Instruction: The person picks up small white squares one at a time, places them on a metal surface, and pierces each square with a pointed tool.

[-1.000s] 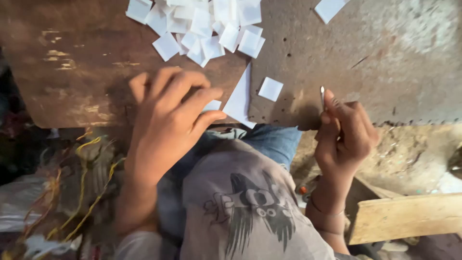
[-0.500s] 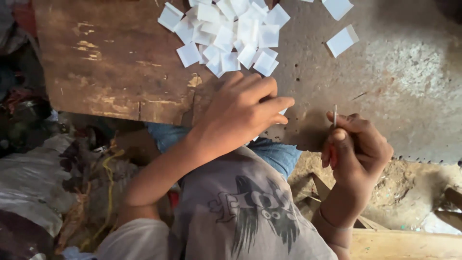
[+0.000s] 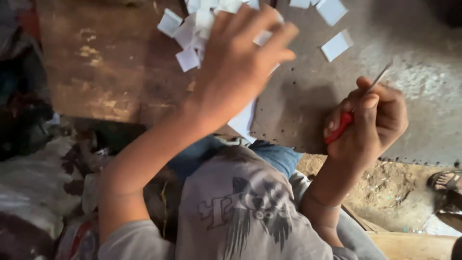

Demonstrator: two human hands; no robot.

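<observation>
Near the top centre of the frame, the left hand [image 3: 240, 62] lies spread, fingers apart and gripping nothing, over a pile of small white paper squares [image 3: 192, 29] on a worn wooden board [image 3: 96, 72]. A larger white sheet [image 3: 244, 121] pokes out below its wrist at the board's edge. At the right, the right hand [image 3: 368, 123] is closed around a red-handled blade [image 3: 347, 118], its thin metal tip pointing up toward two loose squares [image 3: 337, 44] on the grey surface [image 3: 423, 86].

dim daylight | soft shadows | heavy motion blur | no glare
</observation>
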